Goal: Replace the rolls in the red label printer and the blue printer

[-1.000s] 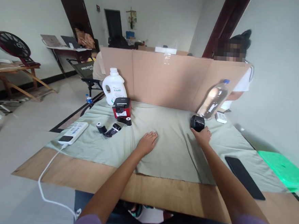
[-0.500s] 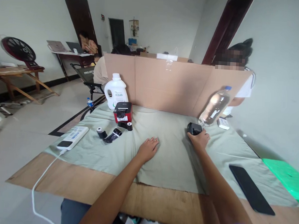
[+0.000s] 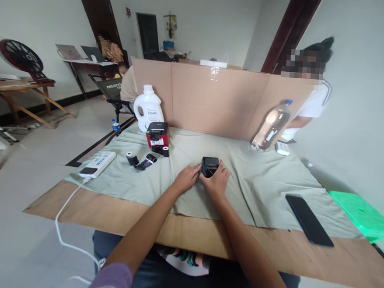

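Observation:
A small black boxy device (image 3: 210,161) sits on the green cloth in front of me. My right hand (image 3: 218,181) wraps round its near and right sides, with the thumb at its left front corner. My left hand (image 3: 187,179) lies low on the cloth, fingers stretched toward the device's left side; the fingertips are at or very near it. To the left are a red and black label printer (image 3: 157,135), a black ribbon roll (image 3: 160,150) in front of it, and more black rolls (image 3: 132,158) with a loose strip.
A white jug (image 3: 148,110) and a tilted clear bottle (image 3: 272,125) stand before a cardboard screen (image 3: 214,101). A white power strip (image 3: 98,164) lies left, a black phone (image 3: 308,220) right. Behind the screen, a person (image 3: 313,97) is at the right.
My right hand has brought the black device leftward from the right side of the cloth to the middle, beside my left hand. The left hand stays near its place. The view has shifted slightly.

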`<state>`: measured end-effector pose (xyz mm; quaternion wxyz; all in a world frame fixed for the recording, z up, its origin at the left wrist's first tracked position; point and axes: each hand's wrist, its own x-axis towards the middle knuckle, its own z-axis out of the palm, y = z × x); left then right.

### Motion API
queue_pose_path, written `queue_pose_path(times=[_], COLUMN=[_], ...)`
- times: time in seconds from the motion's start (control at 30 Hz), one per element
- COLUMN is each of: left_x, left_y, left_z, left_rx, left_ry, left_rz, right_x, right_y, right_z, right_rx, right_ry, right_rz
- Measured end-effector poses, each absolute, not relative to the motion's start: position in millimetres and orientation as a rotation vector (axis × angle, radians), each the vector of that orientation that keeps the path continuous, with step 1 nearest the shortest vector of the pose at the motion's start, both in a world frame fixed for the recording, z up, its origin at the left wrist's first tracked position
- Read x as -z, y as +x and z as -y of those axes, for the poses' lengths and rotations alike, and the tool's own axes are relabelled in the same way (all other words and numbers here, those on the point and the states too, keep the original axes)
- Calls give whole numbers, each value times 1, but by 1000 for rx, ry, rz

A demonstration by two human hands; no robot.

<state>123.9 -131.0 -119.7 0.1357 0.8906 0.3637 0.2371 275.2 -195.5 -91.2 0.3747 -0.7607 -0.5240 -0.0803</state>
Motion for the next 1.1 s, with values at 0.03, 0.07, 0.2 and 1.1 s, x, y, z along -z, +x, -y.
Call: queue_pose_path(times=[0.03,0.07,0.2,1.1], left_x=[121,122,123,132], left_y=[124,124,125,122], left_z=[130,130,128,114], left_rx=[-677,-669,-667,-759], left_ry=[2577,2567,2489,2492], left_rz=[-1051,-1054,-1055,-948], right_x=[92,94,97,119], right_y=[275,274,271,307], right_z=[196,197,201,184], right_rx=[206,204,193,-326], right_ry=[-1948,-1950,-1975,-1659], right_rz=[1337,1334,1319,1215])
